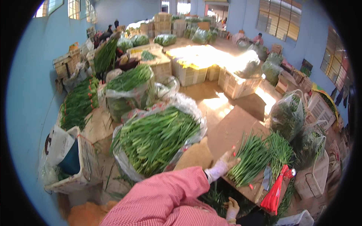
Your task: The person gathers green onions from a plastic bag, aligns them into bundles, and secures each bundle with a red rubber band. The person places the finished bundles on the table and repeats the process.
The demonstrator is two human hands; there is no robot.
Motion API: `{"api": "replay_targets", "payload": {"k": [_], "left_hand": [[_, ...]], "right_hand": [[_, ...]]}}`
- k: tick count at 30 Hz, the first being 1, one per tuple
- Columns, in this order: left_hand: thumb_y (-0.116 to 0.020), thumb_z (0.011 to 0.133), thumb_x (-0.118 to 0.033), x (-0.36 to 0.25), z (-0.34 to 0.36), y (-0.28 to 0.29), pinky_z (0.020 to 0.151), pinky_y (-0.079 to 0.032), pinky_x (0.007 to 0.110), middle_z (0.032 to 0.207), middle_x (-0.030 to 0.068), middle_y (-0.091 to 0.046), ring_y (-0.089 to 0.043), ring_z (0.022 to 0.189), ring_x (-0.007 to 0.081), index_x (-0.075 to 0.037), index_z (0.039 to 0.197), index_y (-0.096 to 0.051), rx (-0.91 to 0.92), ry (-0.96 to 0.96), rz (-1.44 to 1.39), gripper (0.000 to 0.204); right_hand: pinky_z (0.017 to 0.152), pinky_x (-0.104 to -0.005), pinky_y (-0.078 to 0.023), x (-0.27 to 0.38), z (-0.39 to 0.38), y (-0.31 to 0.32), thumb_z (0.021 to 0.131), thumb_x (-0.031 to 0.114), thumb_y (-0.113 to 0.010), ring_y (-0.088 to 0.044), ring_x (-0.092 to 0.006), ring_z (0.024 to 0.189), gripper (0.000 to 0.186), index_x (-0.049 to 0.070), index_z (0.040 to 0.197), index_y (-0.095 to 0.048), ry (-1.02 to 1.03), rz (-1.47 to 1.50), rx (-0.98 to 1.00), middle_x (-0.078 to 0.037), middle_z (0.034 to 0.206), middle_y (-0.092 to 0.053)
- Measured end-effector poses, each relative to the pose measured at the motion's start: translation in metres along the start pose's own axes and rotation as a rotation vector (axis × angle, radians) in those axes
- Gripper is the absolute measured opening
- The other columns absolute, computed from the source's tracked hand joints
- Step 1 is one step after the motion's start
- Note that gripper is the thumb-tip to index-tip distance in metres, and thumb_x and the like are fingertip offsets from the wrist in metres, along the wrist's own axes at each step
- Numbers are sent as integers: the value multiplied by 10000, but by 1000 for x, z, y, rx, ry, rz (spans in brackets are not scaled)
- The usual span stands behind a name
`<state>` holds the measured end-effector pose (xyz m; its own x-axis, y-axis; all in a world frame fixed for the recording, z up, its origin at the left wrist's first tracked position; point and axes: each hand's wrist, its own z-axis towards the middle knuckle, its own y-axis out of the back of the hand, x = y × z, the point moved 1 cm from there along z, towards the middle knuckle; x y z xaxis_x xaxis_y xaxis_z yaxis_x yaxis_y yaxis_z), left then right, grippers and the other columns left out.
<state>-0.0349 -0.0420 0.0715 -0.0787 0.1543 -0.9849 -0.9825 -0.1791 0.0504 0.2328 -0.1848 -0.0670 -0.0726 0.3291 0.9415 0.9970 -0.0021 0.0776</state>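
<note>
**On a brown board (235, 130), a pile of long-leaved greens (249, 160)**

Inside a hall with blue walls (30, 94), a worker in a pink checked jacket (162, 192) extends the left hand (223, 165), fingers stretched and apart, to the pile's left edge (whether they touch it cannot be told). The right hand (232, 209) is lower, below the board's near edge; its grip is unclear. Red ties (275, 192) lie right of the pile, beside a finer-leaved bunch (281, 148). Leaves (162, 135) fill a plastic-lined sack (201, 122) at left.
</note>
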Motion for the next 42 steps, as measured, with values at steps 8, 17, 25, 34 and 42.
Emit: {"api": "replay_targets", "payload": {"k": [8, 17, 25, 34, 42], "left_hand": [[-608, 1050, -172, -108, -67, 143, 1150, -441, 369, 1423, 79, -616, -596, 1280, 198, -91, 1520, -502, 185, -70, -502, 489], [-655, 1025, -220, -163, -83, 371, 1118, -439, 331, 1278, 81, -700, -624, 1221, 177, -43, 1397, -621, -314, 35, -7, 414], [-653, 988, -152, -70, 56, 417, 1049, -470, 313, 1296, 97, -704, -635, 1187, 179, 7, 1348, -646, -87, 238, 595, 393], [-824, 729, -526, 13, 142, 373, 872, -547, 442, 1042, 124, -761, -721, 1046, 284, -151, 1094, -765, 3, 486, 1500, 526], [-760, 787, -289, 3, 129, 402, 968, -532, 437, 1190, 141, -737, -694, 1129, 328, -145, 1180, -745, -297, 414, 1180, 418]], "right_hand": [[674, -290, -586, -27, -9, -6, 1030, 46, -549, -694, -171, 691, 282, -61, 1276, -639, -320, -54, 247, -131, 883, -743], [677, -302, -601, -36, -4, -7, 1033, 45, -558, -701, -195, 708, 314, -69, 1321, -611, -396, -108, 266, -148, 918, -740], [665, -297, -561, -40, -1, -10, 1046, 32, -545, -682, -184, 713, 238, -30, 1243, -663, -494, -15, 191, -108, 900, -740], [619, -259, -532, -13, -8, -16, 1071, 80, -551, -683, -156, 724, 273, -37, 1297, -648, -582, -150, 130, -100, 949, -740], [641, -289, -543, -30, -2, -11, 1074, 102, -557, -666, -158, 715, 260, -21, 1283, -650, -577, -81, 142, -81, 938, -735]]}}
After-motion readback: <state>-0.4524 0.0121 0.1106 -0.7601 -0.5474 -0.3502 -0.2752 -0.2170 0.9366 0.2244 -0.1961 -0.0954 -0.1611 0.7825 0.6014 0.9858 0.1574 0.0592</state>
